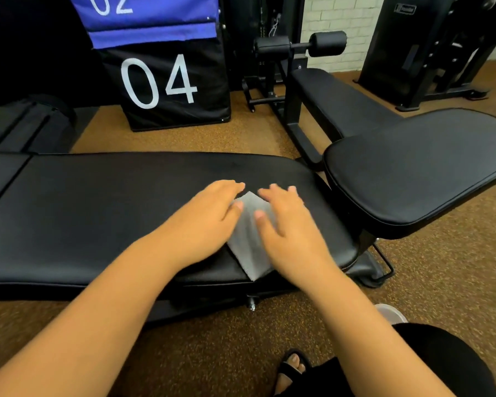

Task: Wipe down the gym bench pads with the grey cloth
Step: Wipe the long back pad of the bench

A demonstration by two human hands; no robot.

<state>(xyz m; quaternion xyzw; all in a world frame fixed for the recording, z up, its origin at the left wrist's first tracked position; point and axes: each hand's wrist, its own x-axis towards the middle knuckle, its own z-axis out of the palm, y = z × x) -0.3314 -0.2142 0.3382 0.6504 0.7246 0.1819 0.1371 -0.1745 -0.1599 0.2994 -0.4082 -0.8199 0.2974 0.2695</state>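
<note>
A long black bench pad [98, 213] lies flat across the middle of the view. On its right part lies a folded grey cloth [248, 239], one corner pointing away from me. My left hand [209, 216] rests flat on the cloth's left side with straight fingers. My right hand [287, 224] lies flat on its right side, fingers spread. A second, wider black pad [418, 167] stands just to the right, slightly higher.
A black block marked 04 [169, 87] stands behind the bench. A third bench [335, 101] and black machines [430, 50] are at the back right. The floor is brown carpet [184, 353]. My sandalled foot [292, 368] and a white bowl [391, 313] are at the lower right.
</note>
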